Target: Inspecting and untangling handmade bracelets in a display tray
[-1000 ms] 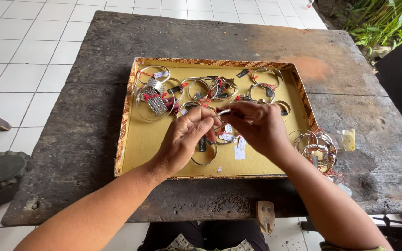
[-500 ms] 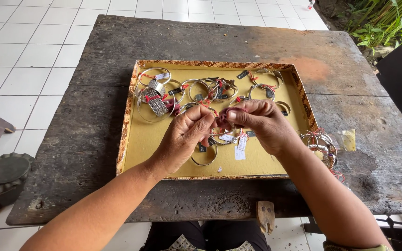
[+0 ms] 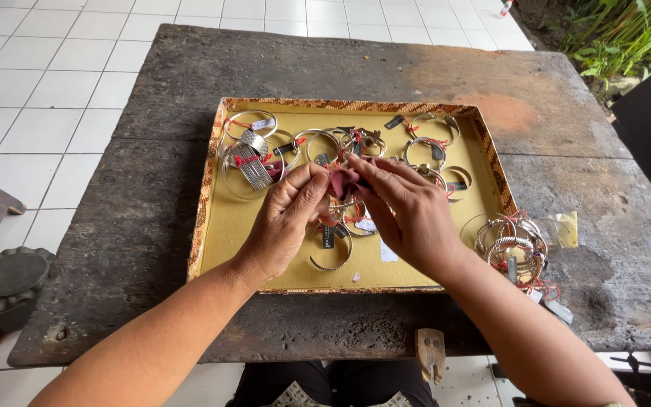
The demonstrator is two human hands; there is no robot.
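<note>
1. We see the left hand [image 3: 284,222] and the right hand [image 3: 408,215] meeting over the middle of a shallow yellow tray [image 3: 224,226].
2. Both hands pinch a small dark red cloth [image 3: 344,181] between thumb and fingers; it is pressed between the two hands, above the tray.
3. Under the hands lies an open silver cuff bracelet [image 3: 331,260] with a tag, on the tray floor.
4. More silver bangles [image 3: 254,154] with red threads lie along the far side of the tray.
5. A pile of bangles [image 3: 510,245] lies on the dark wooden table [image 3: 152,203], just beside the tray's right wall.
</note>
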